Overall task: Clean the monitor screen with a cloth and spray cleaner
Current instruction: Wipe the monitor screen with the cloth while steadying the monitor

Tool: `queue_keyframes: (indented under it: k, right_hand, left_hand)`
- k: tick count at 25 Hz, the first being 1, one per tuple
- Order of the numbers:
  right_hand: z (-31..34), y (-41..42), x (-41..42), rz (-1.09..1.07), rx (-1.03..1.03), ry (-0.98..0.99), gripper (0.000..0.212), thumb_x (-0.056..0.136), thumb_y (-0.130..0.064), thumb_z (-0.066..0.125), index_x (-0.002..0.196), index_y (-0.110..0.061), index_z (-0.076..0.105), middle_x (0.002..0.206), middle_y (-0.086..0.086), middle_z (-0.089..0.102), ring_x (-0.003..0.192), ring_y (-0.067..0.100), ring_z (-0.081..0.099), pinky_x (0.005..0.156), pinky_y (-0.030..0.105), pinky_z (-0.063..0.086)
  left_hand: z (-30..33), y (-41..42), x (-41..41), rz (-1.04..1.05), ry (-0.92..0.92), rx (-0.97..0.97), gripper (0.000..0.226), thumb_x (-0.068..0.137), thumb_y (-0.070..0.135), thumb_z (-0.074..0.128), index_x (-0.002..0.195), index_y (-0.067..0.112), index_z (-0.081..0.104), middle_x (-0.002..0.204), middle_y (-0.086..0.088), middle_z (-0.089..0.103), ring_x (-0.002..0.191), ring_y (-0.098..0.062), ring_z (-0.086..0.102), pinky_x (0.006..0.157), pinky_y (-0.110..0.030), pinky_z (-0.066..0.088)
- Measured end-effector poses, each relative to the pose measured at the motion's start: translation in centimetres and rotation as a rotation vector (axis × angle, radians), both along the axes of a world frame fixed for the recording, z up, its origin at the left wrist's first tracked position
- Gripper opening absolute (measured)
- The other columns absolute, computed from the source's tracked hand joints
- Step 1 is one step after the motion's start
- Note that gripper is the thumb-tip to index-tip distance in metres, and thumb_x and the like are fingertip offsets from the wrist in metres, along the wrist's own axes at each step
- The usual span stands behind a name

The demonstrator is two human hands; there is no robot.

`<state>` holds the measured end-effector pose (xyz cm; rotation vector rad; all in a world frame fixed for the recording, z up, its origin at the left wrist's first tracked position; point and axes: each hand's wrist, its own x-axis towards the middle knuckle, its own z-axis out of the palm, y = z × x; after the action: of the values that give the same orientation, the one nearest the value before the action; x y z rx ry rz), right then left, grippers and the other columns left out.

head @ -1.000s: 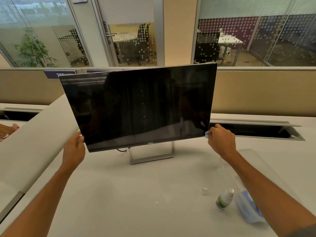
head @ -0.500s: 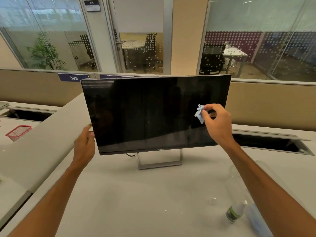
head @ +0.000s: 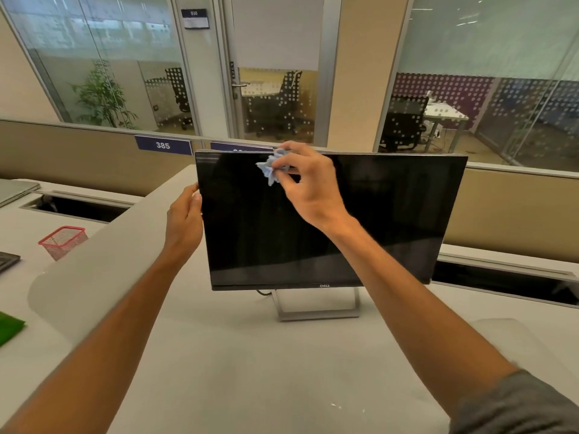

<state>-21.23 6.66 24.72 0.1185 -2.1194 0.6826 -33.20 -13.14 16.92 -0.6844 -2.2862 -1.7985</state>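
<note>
The monitor (head: pixel 329 220) stands on a silver stand (head: pixel 316 308) on the white desk (head: pixel 250 371). The logo on its lower bezel appears mirrored and seems to read "DELL". A blue tag (head: pixel 163 145) on the partition behind carries the number "385". The door handle plate (head: pixel 232 69) reads "PUSH". A wall sign (head: pixel 195 18) near the door bears digits too blurred to read.

The right hand (head: pixel 310 186) pinches a crumpled light-blue cloth (head: pixel 272 166) between thumb and fingers. The cloth lies against the screen near its top edge, left of centre, at the fingertips. The left hand (head: pixel 185 219) grips the monitor's left edge, thumb at the front. A red mesh basket (head: pixel 62 242) sits on the neighbouring desk, far left.
</note>
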Motion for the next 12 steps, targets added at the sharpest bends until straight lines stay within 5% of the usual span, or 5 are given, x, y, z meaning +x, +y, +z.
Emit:
queue_keyframes:
  k: [5, 9, 12]
  right_hand:
    - [1.3, -5.4, -3.6, 0.06, 0.3, 0.046, 0.034, 0.085, -0.007, 0.067, 0.117, -0.001, 0.062, 0.111, 0.015, 0.069, 0.096, 0.027, 0.067, 0.085, 0.036, 0.056]
    - [0.1, -7.1, -6.9, 0.025, 0.636, 0.082, 0.026, 0.076, -0.003, 0.076, 0.101, 0.002, 0.069, 0.115, 0.018, 0.064, 0.089, 0.028, 0.069, 0.068, 0.036, 0.061]
    - [-1.5, -7.0, -7.6, -0.095, 0.677, 0.112, 0.028, 0.077, -0.011, 0.076, 0.102, -0.001, 0.07, 0.121, 0.017, 0.061, 0.107, 0.03, 0.061, 0.086, 0.038, 0.055]
  left_hand:
    - [-1.5, -1.3, -0.6, -0.084, -0.046, -0.003, 0.045, 0.099, 0.043, 0.036, 0.132, 0.017, 0.051, 0.128, -0.012, 0.061, 0.119, -0.029, 0.058, 0.098, -0.054, 0.049]
    - [-1.9, -1.5, -0.6, -0.121, -0.043, 0.015, 0.042, 0.101, 0.036, 0.036, 0.134, 0.013, 0.05, 0.128, -0.012, 0.061, 0.119, -0.029, 0.059, 0.099, -0.053, 0.049]
    - [-2.1, -1.5, -0.9, -0.112, -0.063, 0.01, 0.042, 0.1, 0.035, 0.037, 0.136, 0.015, 0.049, 0.132, -0.011, 0.059, 0.122, -0.029, 0.057, 0.099, -0.053, 0.049]
